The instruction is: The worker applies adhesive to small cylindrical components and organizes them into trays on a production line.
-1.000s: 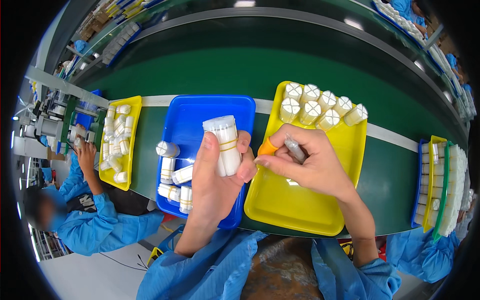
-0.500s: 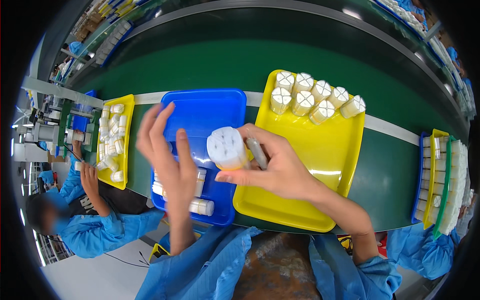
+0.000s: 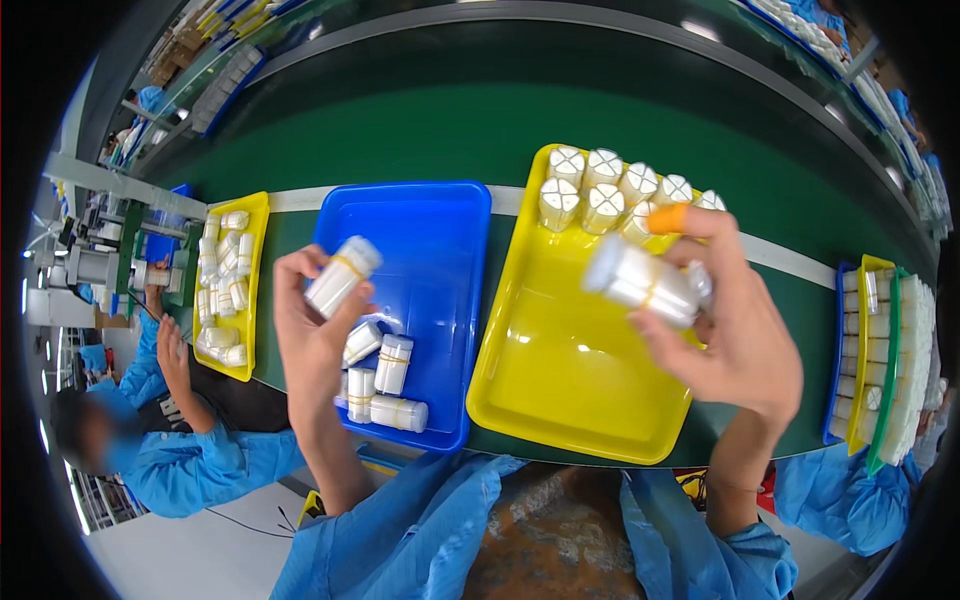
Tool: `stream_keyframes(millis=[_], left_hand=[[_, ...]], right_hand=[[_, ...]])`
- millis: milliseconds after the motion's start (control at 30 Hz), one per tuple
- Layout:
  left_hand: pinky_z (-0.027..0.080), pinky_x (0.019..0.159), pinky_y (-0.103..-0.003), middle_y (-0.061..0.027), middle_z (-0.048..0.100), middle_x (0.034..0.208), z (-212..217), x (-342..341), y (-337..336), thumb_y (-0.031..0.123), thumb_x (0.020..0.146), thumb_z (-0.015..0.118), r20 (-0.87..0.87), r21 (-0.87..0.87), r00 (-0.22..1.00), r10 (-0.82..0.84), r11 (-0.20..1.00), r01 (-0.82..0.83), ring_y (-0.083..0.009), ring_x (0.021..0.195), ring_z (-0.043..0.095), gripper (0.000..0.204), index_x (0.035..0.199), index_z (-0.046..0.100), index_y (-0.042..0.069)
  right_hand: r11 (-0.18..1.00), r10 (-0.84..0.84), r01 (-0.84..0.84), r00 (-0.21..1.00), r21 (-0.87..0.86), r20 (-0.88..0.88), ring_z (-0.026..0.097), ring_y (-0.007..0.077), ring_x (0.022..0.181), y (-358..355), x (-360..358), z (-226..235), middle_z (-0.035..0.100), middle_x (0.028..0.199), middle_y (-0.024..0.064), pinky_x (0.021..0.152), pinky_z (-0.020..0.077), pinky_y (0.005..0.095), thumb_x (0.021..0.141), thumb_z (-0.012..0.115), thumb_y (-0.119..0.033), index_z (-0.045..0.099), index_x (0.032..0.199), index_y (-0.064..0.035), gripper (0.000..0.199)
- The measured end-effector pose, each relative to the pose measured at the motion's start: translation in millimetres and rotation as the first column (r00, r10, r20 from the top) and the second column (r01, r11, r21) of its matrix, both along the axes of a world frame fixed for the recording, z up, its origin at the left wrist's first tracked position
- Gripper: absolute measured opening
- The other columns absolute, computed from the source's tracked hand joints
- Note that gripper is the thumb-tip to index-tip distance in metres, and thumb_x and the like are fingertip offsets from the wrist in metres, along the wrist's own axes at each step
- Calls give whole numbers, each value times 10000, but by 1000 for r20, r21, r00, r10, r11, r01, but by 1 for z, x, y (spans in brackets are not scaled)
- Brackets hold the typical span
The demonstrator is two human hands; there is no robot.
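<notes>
bare yellow tray (image 3: 560,380) floor below bundles (image 3: 610,195)

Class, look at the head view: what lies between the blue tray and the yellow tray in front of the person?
Nothing: between the blue tray and the yellow tray only a narrow strip of green belt shows, in the head view.

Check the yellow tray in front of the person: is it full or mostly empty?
Mostly empty. The yellow tray holds only a cluster of upright white bundles at its far end; the rest of its floor is bare.
</notes>
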State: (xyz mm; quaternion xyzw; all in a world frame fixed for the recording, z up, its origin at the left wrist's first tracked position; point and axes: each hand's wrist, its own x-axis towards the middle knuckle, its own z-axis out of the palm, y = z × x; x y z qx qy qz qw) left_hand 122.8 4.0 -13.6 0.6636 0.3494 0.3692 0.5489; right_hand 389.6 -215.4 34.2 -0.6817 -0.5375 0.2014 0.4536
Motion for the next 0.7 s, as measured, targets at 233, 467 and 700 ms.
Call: stream_keyframes(millis=[233, 467, 700], left_hand=[[600, 802, -386, -138, 583, 1159, 11, 65, -48, 181, 934, 633, 469, -323, 877, -108, 903, 284, -200, 909, 630, 384, 1244, 464, 30], [588, 774, -391, -157, 593, 1173, 19, 81, -63, 354, 990, 524, 303, -336, 934, -190, 895, 292, -255, 970, 618, 456, 1283, 478, 9], [500, 654, -282, -104, 556, 1197, 6, 84, -67, 411, 1010, 481, 629, -630, 775, -66, 542, 557, -243, 972, 554, 465, 1295, 482, 43]], right_hand=[[874, -54, 227, 925, -430, 377, 630, 429, 845, -13, 51, -21, 638, 922, 259, 743, 486, 445, 817, 686, -114, 453, 1229, -35, 480], [909, -183, 296, 916, -293, 358, 635, 415, 954, 14, 50, -48, 650, 1009, 244, 808, 505, 436, 860, 672, -135, 493, 1177, -11, 385], [967, -238, 253, 932, -20, 272, 656, 360, 837, 23, 26, 6, 658, 946, 195, 702, 522, 389, 887, 682, -180, 526, 1131, -32, 325]])
